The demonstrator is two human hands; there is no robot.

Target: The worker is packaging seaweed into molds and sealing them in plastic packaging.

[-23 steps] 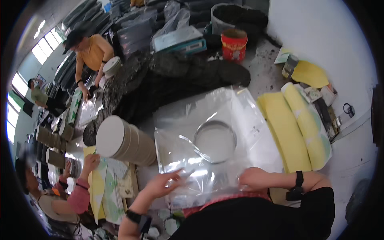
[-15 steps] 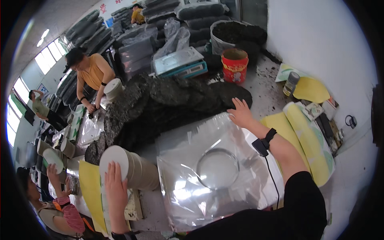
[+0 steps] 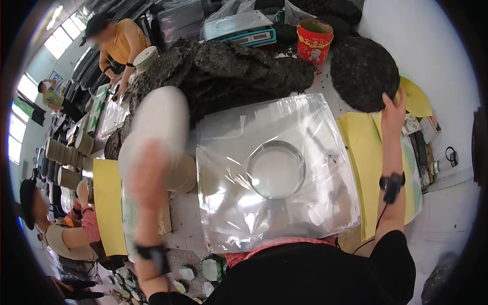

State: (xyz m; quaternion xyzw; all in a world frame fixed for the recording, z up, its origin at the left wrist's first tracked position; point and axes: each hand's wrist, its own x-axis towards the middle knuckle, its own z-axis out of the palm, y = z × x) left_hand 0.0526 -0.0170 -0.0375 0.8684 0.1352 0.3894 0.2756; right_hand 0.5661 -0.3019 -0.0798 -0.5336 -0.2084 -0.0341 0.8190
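Observation:
My left hand (image 3: 150, 175), blurred by motion, grips a white round disc (image 3: 165, 112) by its lower edge, tilted above a stack of similar discs (image 3: 183, 175). Over on the right, my right hand (image 3: 394, 114) pinches the lower edge of a round black sheet of what looks like dried seaweed (image 3: 363, 73), raised beside the yellow sheets. Between my arms lies a pile of clear plastic bags (image 3: 223, 152). A thin round ring (image 3: 304, 170) shows on this pile; whether it sits on or under the top film, I cannot tell.
Behind the bags runs a long heap of black seaweed sheets (image 3: 229, 66). Beyond it stand a scale (image 3: 239, 25) and a red bucket (image 3: 315, 43). Yellow sheets (image 3: 363, 173) lie to the right. Co-workers, one in an orange top (image 3: 127, 43), are at the left.
My right hand has moved right and lifted a round black seaweed sheet off the heap. My left hand has raised a white disc from its stack. The view has shifted.

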